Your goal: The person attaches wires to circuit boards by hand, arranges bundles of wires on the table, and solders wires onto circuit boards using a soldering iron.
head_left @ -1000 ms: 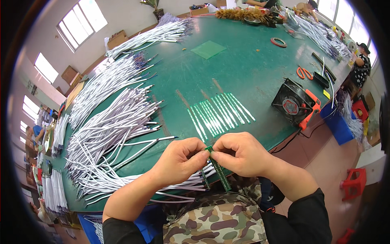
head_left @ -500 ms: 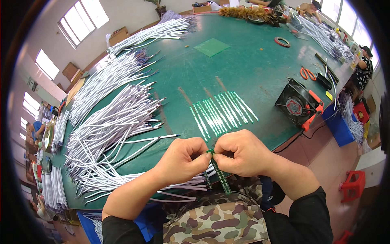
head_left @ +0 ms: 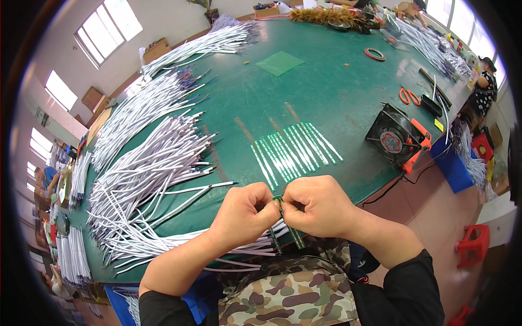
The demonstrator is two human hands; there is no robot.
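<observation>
Close together at the table's near edge, both my hands pinch narrow green circuit board strips at their upper end. My left hand is closed, thumb against curled index finger, with one thin strip hanging below it. My right hand is closed the same way, almost touching the left, and a wider part of the strips slants down under it. The fingers hide most of the gripped ends. Just beyond the hands, several green and white circuit board strips lie side by side on the green table.
Bundles of white cables cover the table's left side, some reaching near my left forearm. On the right stand a black fan, orange-handled scissors and a tape roll. A green sheet lies farther back. Another person is at far right.
My hands have turned slightly while keeping their pinch, and the hanging strips have shifted a little up and left. The whole view has moved slightly; the strips on the table stay in place.
</observation>
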